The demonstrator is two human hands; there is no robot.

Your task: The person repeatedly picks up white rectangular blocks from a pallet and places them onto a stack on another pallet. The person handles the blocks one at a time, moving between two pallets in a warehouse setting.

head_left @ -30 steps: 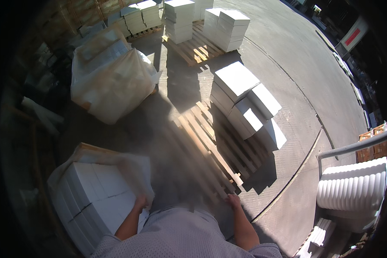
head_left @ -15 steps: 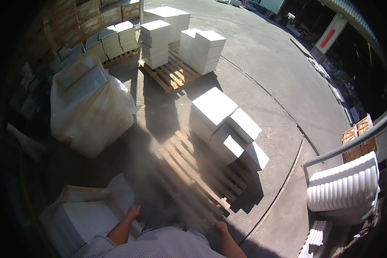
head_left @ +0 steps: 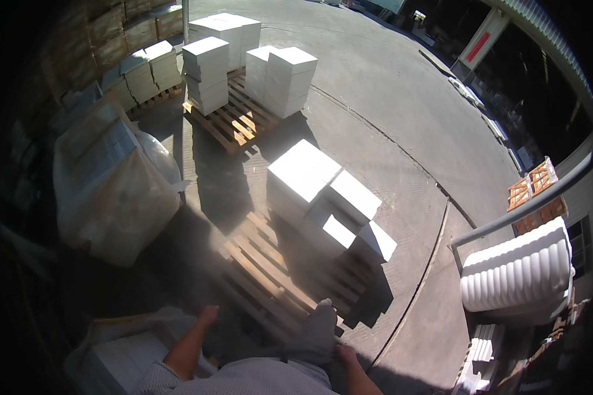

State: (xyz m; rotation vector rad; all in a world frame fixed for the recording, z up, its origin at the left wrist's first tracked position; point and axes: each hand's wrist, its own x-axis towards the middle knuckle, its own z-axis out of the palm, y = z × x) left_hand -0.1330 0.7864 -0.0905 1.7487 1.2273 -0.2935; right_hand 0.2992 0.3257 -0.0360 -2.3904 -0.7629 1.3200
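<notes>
My left hand (head_left: 209,315) hangs beside the lower left wrapped stack of white blocks (head_left: 126,357), its fingers curled and nothing seen in them. On the other side, my right hand (head_left: 342,355) is low by my grey trouser leg, its fingers too small and dark to make out. My leg (head_left: 314,334) reaches forward to the near edge of a wooden pallet (head_left: 260,263). White blocks (head_left: 304,170) stand in stepped piles on the far right part of that pallet; neither hand touches them.
Farther back, another pallet (head_left: 215,129) carries stacks of white blocks (head_left: 207,72). A plastic-wrapped crate (head_left: 122,197) stands at left, with wooden crates (head_left: 109,49) behind. At right are a grey metal rail (head_left: 540,212), a ribbed white roll (head_left: 517,273) and a slatted crate (head_left: 532,191).
The view has shifted, so the pallets and blocks sit farther left in it. My leg has swung forward into sight by the near pallet. Both hands stay low at my sides.
</notes>
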